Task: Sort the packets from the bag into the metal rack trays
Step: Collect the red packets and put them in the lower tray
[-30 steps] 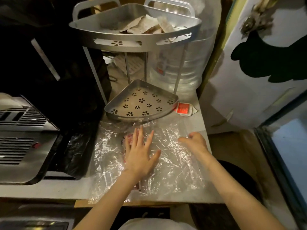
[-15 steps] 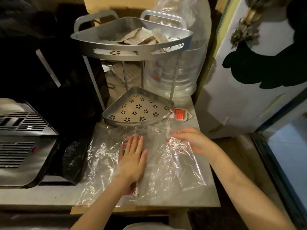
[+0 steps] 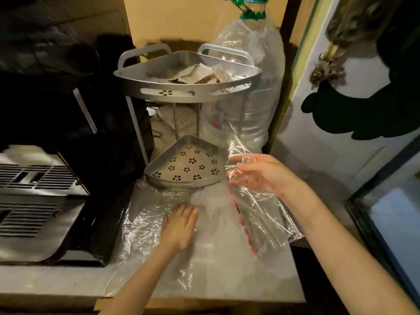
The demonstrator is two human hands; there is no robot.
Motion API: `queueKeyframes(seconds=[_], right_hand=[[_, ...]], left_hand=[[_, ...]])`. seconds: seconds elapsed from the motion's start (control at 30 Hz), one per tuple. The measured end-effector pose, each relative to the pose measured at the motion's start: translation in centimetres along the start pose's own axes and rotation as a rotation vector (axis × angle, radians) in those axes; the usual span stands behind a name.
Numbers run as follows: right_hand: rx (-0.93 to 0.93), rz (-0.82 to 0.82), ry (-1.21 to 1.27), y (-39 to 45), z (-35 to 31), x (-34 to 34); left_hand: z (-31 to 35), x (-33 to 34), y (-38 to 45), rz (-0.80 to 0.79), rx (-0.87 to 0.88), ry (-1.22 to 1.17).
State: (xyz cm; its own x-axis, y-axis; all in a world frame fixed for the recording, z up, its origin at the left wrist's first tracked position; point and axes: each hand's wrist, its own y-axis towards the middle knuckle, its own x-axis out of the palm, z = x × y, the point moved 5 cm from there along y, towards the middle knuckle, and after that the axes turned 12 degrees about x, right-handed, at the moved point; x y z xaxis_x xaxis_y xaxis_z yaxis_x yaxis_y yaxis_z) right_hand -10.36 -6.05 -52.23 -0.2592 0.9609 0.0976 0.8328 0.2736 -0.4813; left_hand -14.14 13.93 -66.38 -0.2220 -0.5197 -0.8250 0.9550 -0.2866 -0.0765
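A clear plastic bag [image 3: 145, 226] lies spread on the grey counter. My right hand [image 3: 261, 173] grips its right side and holds it lifted, level with the lower rack tray. Reddish packets [image 3: 244, 233] show blurred inside the raised part. My left hand [image 3: 179, 226] lies flat on the bag, fingers together, pinning it to the counter. The metal rack stands behind: its upper tray [image 3: 186, 93] holds several pale packets [image 3: 200, 73], and its lower perforated tray [image 3: 181, 180] holds nothing.
A large clear water bottle [image 3: 254, 87] with a green cap stands right of the rack. A black and silver appliance [image 3: 41, 201] fills the left. The counter's front edge [image 3: 204, 298] is near me; a white door [image 3: 341, 123] is at right.
My right hand closed on the bag's right side and raised it off the counter, hiding the red packet beside the lower tray. My left hand stayed flat on the bag. The camera tilted up.
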Motion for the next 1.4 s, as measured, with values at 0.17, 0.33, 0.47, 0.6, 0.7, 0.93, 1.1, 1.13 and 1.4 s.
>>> queueKeyframes(seconds=[0.17,0.33,0.47,0.6,0.7,0.93,1.1,1.13,1.4], right_hand=[[-0.16,-0.087,0.058,-1.7,-2.9,1.2],[-0.191,-0.178,0.291,-1.8,-2.4,0.7],[-0.09,0.013,0.196,-0.7,2.0,-2.0],[0.041,0.201,0.053,0.2,7.4,-4.1],[0.181,0.192,0.065,1.2,10.9,-4.1],[0.247,0.336,-0.08,2.4,14.0,-4.7],[0.179,0.478,-0.31,2.7,14.3,-4.9],[0.17,0.517,-0.391,2.6,14.3,-4.9],[-0.015,0.554,-1.016,3.4,12.0,-3.8]], left_hand=[[2.8,-3.4,0.5,0.311,0.04,-0.564],[4.2,-3.1,1.0,-0.032,-0.175,-1.699],[1.4,-3.3,0.5,0.097,-0.286,-1.542],[-1.5,-3.7,-0.3,0.182,-0.32,-1.223],[-1.5,-3.9,-0.8,0.225,-0.327,-0.995],[-1.4,-3.3,-0.8,0.271,-0.309,-0.474],[-1.3,-2.8,-0.7,0.278,-0.317,-0.356],[-1.4,-2.7,-0.6,0.279,-0.314,-0.314],[1.8,-3.2,1.3,0.285,0.002,0.242]])
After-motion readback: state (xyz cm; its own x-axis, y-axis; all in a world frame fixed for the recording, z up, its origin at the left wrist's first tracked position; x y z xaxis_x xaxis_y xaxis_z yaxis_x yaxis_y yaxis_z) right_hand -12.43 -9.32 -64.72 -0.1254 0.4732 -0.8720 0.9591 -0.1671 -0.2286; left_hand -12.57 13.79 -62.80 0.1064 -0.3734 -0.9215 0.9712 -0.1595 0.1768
